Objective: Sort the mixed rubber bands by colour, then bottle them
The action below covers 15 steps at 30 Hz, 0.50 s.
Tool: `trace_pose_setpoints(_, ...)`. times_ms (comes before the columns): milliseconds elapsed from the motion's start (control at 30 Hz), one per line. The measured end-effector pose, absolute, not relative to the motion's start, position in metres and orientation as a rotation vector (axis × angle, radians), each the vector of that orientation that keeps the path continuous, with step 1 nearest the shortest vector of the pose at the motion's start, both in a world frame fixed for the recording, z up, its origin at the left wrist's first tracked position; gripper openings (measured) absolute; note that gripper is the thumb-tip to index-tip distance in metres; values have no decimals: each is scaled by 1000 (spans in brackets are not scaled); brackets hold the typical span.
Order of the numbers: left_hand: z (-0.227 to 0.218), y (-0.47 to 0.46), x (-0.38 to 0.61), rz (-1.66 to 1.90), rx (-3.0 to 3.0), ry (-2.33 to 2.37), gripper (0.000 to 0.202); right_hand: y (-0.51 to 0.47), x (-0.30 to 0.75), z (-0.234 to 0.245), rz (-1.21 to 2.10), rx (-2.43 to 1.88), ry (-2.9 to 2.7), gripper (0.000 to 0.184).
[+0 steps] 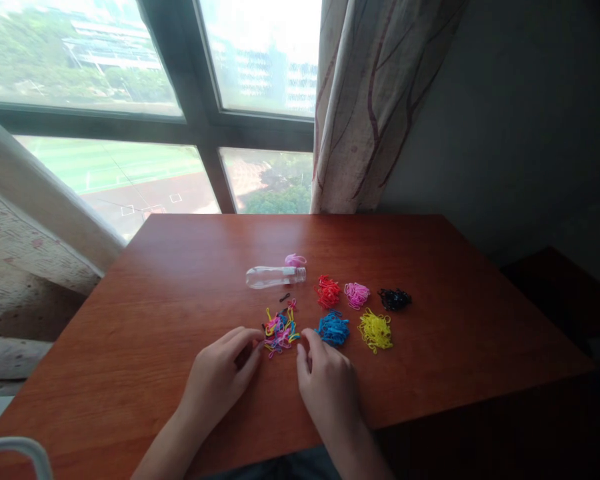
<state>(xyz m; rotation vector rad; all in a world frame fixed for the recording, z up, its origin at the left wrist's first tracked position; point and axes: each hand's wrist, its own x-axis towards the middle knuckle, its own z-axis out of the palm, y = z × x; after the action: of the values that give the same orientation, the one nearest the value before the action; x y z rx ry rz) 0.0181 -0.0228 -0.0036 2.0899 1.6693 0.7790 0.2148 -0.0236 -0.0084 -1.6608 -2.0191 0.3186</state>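
A mixed pile of small coloured elastic bands (280, 331) lies on the wooden table (180, 287) between my two hands. My left hand (223, 373) rests on the table with curled fingers, its fingertips touching the pile's left edge. My right hand (325, 380) rests beside the pile's right edge, fingers bent and tips close together; whether it pinches a band is hidden. Sorted piles lie beyond: blue (333, 328), yellow (375, 331), red (327, 291), pink (357, 295) and black (395, 299).
A clear plastic bottle (274, 276) lies on its side behind the piles, with a pink cap (295, 260) next to its mouth. A window and a curtain (375, 107) stand behind the table. A white chair edge (15, 450) shows at lower left.
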Motion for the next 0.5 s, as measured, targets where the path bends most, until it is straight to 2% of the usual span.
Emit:
trace_pose_setpoints(233, -3, -24, 18, 776, 2074, 1667, 13, -19, 208, -6, 329, -1692, -2006, 13)
trace_pose_setpoints(500, -2, -24, 20, 791, 2067, 1661, 12, -18, 214, 0, 426, -1505, -1948, 15)
